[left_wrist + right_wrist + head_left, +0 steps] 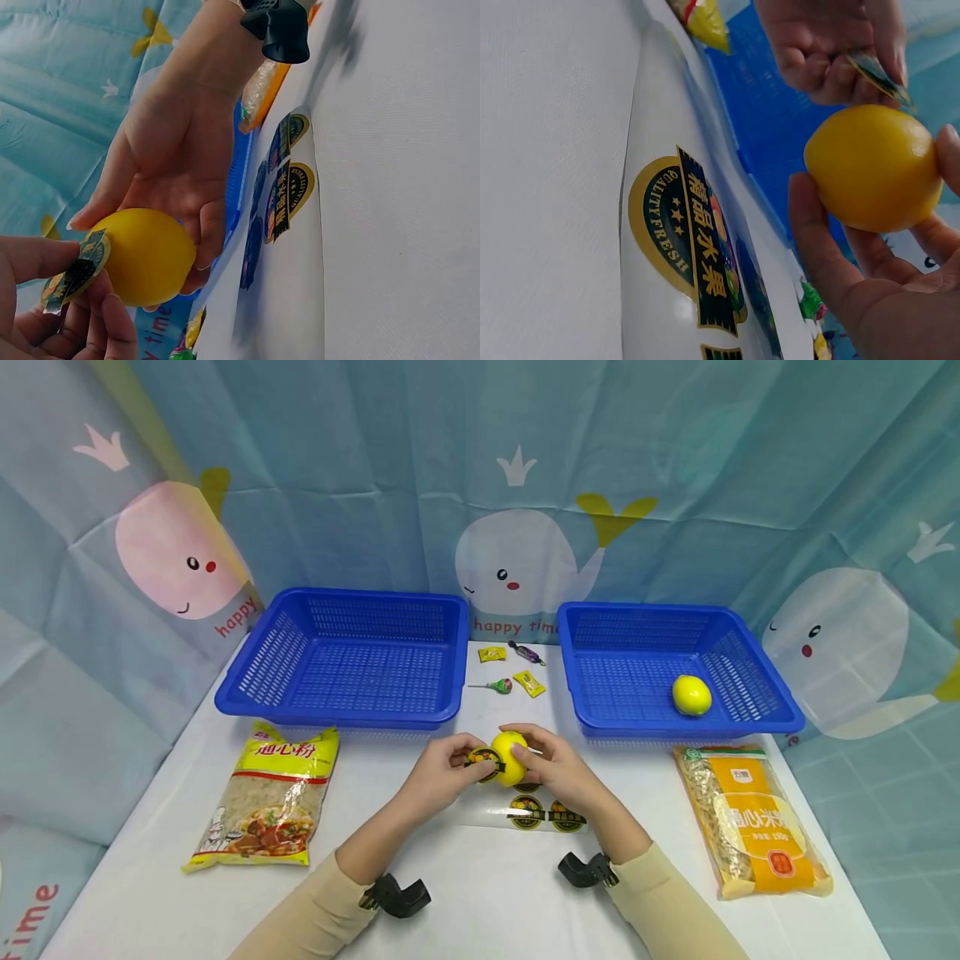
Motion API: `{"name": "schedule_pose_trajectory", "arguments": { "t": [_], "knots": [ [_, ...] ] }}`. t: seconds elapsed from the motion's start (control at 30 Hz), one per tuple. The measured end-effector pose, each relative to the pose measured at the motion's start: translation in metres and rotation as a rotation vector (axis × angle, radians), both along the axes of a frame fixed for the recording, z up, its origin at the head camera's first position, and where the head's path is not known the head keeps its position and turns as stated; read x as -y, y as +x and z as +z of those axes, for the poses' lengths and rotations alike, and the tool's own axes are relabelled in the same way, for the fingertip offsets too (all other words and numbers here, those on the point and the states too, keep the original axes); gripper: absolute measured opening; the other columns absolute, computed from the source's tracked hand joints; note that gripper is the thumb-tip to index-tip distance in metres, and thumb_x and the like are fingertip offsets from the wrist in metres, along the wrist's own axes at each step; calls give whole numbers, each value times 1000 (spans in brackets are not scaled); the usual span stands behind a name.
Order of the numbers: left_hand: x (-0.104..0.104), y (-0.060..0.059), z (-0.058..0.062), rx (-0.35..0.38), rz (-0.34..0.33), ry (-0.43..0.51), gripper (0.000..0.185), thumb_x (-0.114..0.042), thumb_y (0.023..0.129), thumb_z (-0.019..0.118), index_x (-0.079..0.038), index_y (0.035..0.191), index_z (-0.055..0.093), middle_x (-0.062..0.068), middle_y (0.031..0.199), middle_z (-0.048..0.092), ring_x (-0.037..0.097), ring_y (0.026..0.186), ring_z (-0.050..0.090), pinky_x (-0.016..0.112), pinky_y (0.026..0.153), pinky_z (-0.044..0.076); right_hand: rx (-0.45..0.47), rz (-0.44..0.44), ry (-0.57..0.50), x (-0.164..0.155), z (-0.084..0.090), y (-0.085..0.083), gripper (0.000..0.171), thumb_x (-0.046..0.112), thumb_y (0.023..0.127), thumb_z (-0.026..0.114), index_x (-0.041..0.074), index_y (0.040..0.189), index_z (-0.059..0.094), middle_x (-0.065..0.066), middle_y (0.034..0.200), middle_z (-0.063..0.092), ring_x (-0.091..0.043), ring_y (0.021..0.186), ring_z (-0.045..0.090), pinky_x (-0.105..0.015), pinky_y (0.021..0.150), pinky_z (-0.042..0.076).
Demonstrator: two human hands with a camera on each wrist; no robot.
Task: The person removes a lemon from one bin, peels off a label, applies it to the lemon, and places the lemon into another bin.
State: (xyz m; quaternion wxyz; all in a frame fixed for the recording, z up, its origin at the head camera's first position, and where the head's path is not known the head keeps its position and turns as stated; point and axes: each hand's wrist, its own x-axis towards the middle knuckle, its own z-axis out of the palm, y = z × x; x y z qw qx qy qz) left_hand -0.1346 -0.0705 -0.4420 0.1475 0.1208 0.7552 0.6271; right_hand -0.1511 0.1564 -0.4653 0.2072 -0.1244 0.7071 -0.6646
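Observation:
A round black-and-gold sticker (486, 763) is pinched between the thumb and fingers of my left hand (444, 774). My right hand (558, 768) grips a yellow lemon (512, 758) between thumb and fingers. In the left wrist view the sticker (78, 271) stands tilted right at the side of the lemon (148, 256). In the right wrist view the sticker's edge shows just above the lemon (874, 168). Below the hands lies a glossy sticker sheet (480, 810) with several more black-and-gold stickers, partly hidden by the right hand.
A blue basket (345, 723) stands back left; another blue basket (675, 728) at back right holds a second lemon (692, 695). Between them lie a lollipop (501, 686) and wrapped candies (529, 683). A pasta bag (273, 802) lies left, an orange-labelled bag (753, 822) right.

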Motion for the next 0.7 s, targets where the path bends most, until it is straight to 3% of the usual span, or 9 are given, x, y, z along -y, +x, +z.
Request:
{"name": "schedule_pose_trajectory", "arguments": {
  "t": [0.4, 0.7],
  "knots": [
    [-4, 3, -2, -57, 52, 13, 23, -15, 92, 74, 2, 106, 68, 14, 100, 72, 16, 85, 68, 21, 75, 57, -35, 16, 24, 3, 5, 3, 53, 31, 105, 56, 5, 150, 45, -17, 146, 51, -26, 119, 62, -35, 90, 59],
    [-6, 5, -2, -47, 55, 30, 22, -13, 92, 74, 3, 106, 67, 15, 98, 71, 16, 82, 68, 21, 74, 57, -88, 46, 58, 4, 7, 7, 65, 24, 97, 70, 4, 151, 41, -17, 139, 56, -29, 117, 62, -32, 91, 58]
  ]
}}
